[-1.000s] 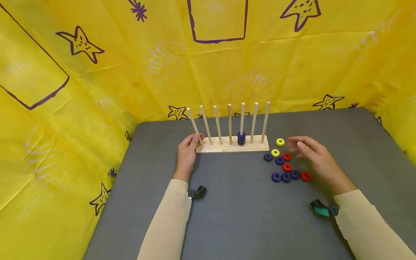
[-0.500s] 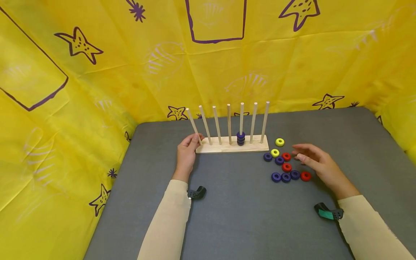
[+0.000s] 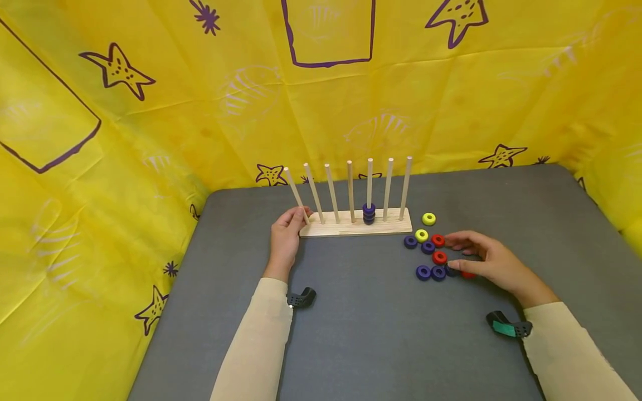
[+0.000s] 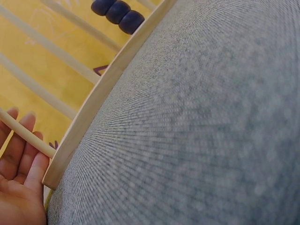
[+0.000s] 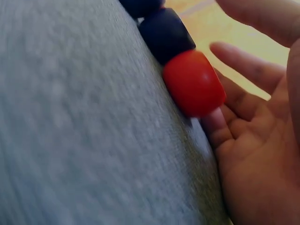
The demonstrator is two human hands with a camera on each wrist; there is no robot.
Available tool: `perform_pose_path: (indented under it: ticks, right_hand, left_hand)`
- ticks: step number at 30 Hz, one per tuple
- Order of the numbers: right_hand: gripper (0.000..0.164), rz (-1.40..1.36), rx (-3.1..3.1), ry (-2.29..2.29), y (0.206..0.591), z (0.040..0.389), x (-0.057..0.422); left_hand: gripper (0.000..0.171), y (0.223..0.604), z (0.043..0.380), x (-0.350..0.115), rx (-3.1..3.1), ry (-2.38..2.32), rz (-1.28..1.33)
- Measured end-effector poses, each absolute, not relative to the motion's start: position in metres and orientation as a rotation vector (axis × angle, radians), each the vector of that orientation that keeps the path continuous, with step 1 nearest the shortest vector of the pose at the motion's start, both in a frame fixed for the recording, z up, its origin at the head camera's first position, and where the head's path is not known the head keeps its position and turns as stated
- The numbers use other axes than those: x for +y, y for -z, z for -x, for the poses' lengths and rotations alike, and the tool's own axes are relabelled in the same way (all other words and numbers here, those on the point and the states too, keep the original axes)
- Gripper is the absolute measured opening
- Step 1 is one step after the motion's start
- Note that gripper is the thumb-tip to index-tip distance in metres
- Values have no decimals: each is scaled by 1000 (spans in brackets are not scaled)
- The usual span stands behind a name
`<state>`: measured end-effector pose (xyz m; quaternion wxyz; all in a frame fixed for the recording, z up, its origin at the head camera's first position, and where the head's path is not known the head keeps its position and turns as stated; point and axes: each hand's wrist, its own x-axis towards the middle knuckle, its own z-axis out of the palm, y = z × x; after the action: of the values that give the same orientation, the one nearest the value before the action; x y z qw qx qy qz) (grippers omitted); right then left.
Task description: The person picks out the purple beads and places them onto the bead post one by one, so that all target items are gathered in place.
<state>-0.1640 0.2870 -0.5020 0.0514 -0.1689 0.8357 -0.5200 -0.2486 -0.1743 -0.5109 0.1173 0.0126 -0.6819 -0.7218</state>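
My left hand (image 3: 285, 239) holds the left end of a wooden peg stand (image 3: 331, 227); in the left wrist view its fingers lie behind the outermost peg (image 4: 28, 135). Several upright pegs rise from the stand, and one bears a short stack of dark blue rings (image 3: 369, 214). To the right of the stand, my right hand (image 3: 494, 266) reaches over loose rings with thumb and fingers spread apart. Its thumb overlaps a blue ring, and a red ring (image 3: 468, 275) is partly hidden beneath the hand. The right wrist view shows this red ring (image 5: 194, 84) beside the palm.
Two yellow rings (image 3: 428, 219), red rings (image 3: 439, 257) and several blue rings (image 3: 423, 272) lie on the grey table (image 3: 361, 323). A yellow cloth (image 3: 190, 111) with sea-creature drawings hangs behind and beside the table.
My right hand has drawn back from near the far yellow ring and come down over the nearer blue and red rings. My left hand stays at the stand's end.
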Motion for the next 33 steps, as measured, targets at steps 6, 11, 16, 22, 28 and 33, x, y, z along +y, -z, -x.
perform_pose_path:
  ticks: [6,11,16,22,28,33]
  right_hand:
    - [54,574,2483,1499,500,162,294]
    - [58,645,2438,1482,500,161,296]
    - [54,614,2465,1439,498,161,295]
    - [47,533,2565,1341,498,164,292]
    - [40,422,2633,1286,496,164,288]
    - [34,383,2679,1273,495,164,285]
  left_hand:
    - [34,513,248,-176,-1997,2116,-18]
    - [35,514,248,-176,-1994,2115,-6]
    - [35,514,248,-177,-2003,2108,-7]
    - [35,513,248,-176,-2005,2111,-14]
    - [35,513,249,-176,-1990,2132,-14]
    - [35,513,250,-176,-1996,2120,-12]
